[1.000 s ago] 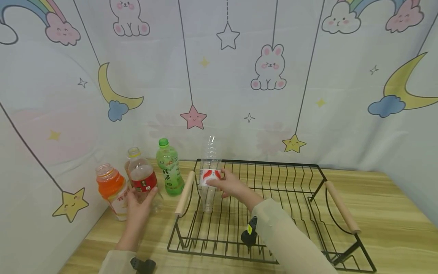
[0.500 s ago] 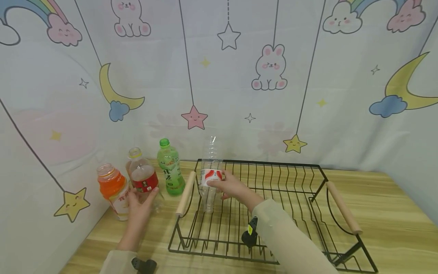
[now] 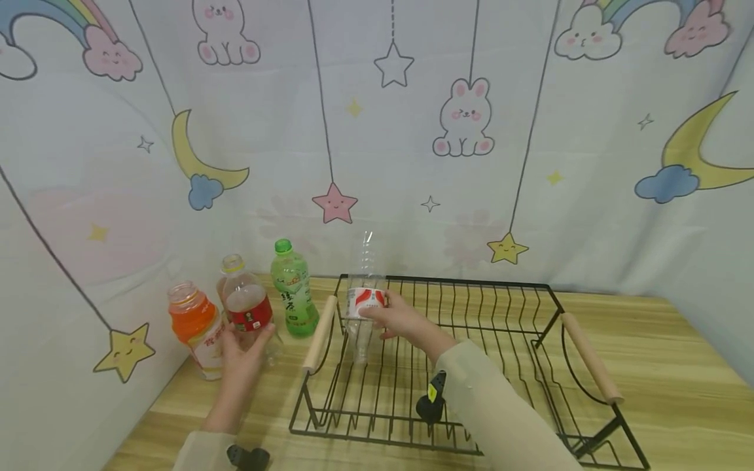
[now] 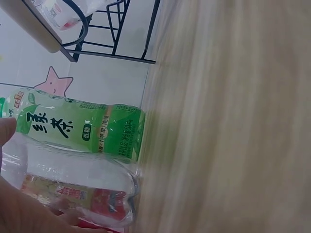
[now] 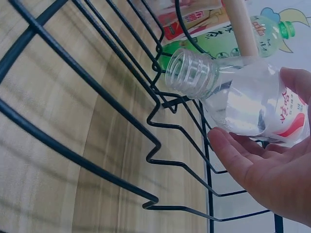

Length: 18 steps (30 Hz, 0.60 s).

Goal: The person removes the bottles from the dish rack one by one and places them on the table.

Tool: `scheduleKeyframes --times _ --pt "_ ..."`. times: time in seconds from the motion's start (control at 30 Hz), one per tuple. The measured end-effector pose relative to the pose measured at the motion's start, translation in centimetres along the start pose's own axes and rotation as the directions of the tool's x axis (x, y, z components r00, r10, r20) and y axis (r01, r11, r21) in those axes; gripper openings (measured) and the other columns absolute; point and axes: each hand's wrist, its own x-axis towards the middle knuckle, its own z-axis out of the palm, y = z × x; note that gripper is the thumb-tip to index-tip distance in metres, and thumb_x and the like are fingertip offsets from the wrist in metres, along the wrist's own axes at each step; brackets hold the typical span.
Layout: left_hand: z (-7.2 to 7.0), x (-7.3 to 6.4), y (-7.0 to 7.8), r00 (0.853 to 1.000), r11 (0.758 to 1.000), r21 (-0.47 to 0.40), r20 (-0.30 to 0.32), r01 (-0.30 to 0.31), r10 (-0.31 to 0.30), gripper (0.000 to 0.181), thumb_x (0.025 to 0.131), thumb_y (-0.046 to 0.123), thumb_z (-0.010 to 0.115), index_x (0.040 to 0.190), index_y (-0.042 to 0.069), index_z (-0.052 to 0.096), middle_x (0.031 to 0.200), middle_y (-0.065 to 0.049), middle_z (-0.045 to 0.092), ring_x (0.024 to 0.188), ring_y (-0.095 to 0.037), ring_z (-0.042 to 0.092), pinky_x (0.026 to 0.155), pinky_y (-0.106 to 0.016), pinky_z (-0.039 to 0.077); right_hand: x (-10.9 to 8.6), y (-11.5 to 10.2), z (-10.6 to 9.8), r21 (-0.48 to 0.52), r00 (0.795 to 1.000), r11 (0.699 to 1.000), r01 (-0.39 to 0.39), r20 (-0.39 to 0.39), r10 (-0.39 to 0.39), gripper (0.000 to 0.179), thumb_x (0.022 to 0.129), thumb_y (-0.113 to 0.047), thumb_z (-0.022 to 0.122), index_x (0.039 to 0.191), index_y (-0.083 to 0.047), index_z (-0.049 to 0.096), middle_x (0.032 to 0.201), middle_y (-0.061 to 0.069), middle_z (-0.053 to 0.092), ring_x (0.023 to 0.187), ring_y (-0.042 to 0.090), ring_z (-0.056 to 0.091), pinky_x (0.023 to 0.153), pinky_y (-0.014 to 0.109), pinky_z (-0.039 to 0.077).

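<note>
My right hand (image 3: 400,317) grips a clear plastic bottle (image 3: 357,337) with a white and red label. That bottle is upside down at the left end of a black wire dish rack (image 3: 459,282). Its uncapped mouth (image 5: 180,73) points down toward the wires in the right wrist view. My left hand (image 3: 244,350) holds a clear bottle with a red label (image 3: 247,307), upright on the wooden table, thumb and fingers around its lower half. Beside it stand a green tea bottle (image 4: 82,124) and an uncapped orange bottle (image 3: 191,320). My left palm is mostly hidden.
Pale wooden handles (image 3: 321,333) rise at both ends of the rack, the left one close to the green bottle. Wire dividers (image 5: 160,145) run across the rack's base. A printed cloth backdrop (image 3: 400,144) closes off the back and sides of the wooden table (image 3: 689,373).
The upside-down bottle in my right hand has shifted slightly right. My left hand stays on the red-labelled bottle, and the other bottles have not moved.
</note>
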Motion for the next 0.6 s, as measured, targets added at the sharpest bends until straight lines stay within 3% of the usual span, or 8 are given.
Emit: scheduleKeyframes --times 0.33,0.47,0.6 --pt "-0.5 -0.4 0.5 1.000 0.998 0.065 0.010 0.007 -0.008 0.100 0.088 0.046 0.066 0.153 0.010 -0.001 0.155 -0.025 0.015 0.140 -0.043 0.021 0.111 -0.061 0.023 -0.5 -1.2 -1.0 0.013 1.000 1.000 0.010 -0.021 -0.009 0.064 0.092 -0.030 0.065 0.143 -0.005 0.035 0.125 0.020 0.055 0.106 0.036 0.058 0.085 0.046 0.054" --pt "-1.0 -0.7 1.0 0.999 0.996 0.092 0.033 0.017 -0.020 0.103 0.089 0.047 0.065 0.153 0.011 -0.007 0.156 -0.026 0.012 0.143 -0.044 0.014 0.113 -0.061 0.018 -0.9 -1.9 -1.4 0.018 1.000 1.000 0.007 -0.028 -0.007 0.072 0.091 -0.031 0.066 0.147 -0.004 0.029 0.127 0.021 0.054 0.108 0.037 0.059 0.085 0.045 0.055" --pt "-1.3 -1.1 1.4 0.999 0.990 0.140 0.044 -0.017 0.011 0.103 0.090 0.046 0.064 0.153 0.009 -0.008 0.154 -0.029 0.013 0.143 -0.046 0.010 0.114 -0.061 0.012 -1.5 -2.5 -1.8 -0.001 0.999 1.000 0.022 -0.028 -0.022 0.073 0.090 -0.032 0.067 0.146 -0.004 0.029 0.126 0.020 0.055 0.106 0.035 0.061 0.085 0.045 0.055"
